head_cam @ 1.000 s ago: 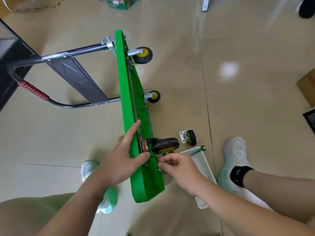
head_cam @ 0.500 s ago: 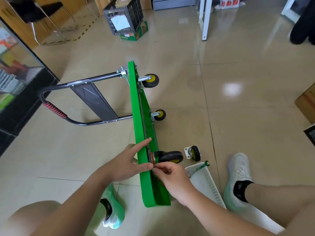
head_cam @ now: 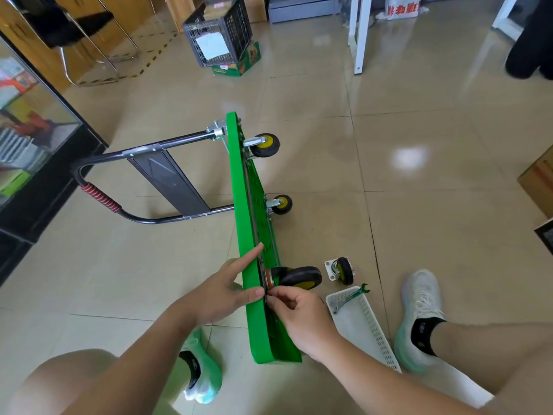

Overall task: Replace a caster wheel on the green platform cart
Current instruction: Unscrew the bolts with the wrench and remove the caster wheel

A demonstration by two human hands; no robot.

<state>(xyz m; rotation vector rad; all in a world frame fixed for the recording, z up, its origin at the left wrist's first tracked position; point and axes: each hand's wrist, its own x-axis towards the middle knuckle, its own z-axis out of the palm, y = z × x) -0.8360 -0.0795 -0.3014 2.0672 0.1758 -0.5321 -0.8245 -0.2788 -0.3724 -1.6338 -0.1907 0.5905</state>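
The green platform cart (head_cam: 254, 319) stands on its long edge on the floor, its wheels pointing right. My left hand (head_cam: 221, 290) steadies the deck's top edge, forefinger straight along it and thumb over the rim. My right hand (head_cam: 294, 313) pinches something small at the mounting plate of the near caster wheel (head_cam: 299, 277), black with a yellow hub; the pinched part is hidden by the fingers. A loose caster (head_cam: 341, 269) lies on the floor just right of it. Two more casters (head_cam: 264, 145) (head_cam: 281, 203) sit on the far end.
A white perforated tray (head_cam: 371, 330) holding a green wrench (head_cam: 353, 295) lies right of the cart. The folded black handle (head_cam: 143, 181) with red grip extends left. My feet flank the cart. A black crate (head_cam: 218, 37) and white table legs (head_cam: 357, 34) stand farther away.
The view tilted up and shows more of the room. My right hand moved in from below the wheel to its mounting plate and pinches there. My left hand stayed on the deck edge.
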